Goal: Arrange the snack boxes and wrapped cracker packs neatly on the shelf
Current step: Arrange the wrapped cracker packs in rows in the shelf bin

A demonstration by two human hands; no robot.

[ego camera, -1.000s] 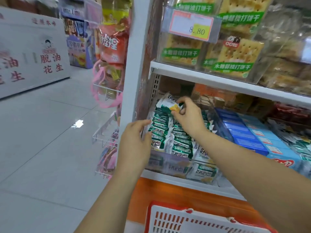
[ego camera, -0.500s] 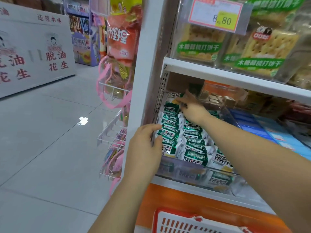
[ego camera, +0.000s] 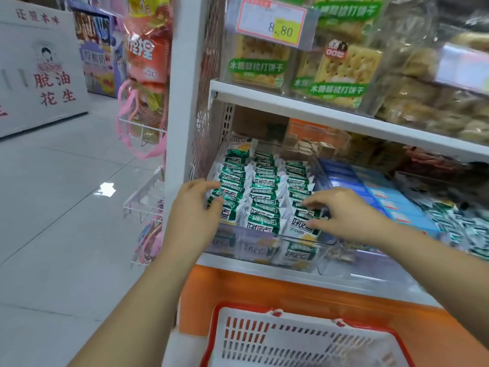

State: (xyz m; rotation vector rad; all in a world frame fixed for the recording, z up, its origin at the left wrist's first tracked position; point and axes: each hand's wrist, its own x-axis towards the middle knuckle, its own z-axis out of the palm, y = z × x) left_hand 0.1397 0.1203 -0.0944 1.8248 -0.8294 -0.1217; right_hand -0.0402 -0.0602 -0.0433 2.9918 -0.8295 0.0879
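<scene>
Head view: right hand (ego camera: 344,215) has come forward from the tray's back to the front-right column, fingers spread and holding nothing. Left hand (ego camera: 193,207) still rests loose-fingered against the left column. Green wrapped cracker packs (ego camera: 264,197) sit in three rows in the clear tray (ego camera: 264,250) on the lower shelf (ego camera: 330,280), so this is probably final squaring-up.

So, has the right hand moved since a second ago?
Yes. The right hand has come forward from the back of the left pack row to the right row, near the bin's clear front wall.
</scene>
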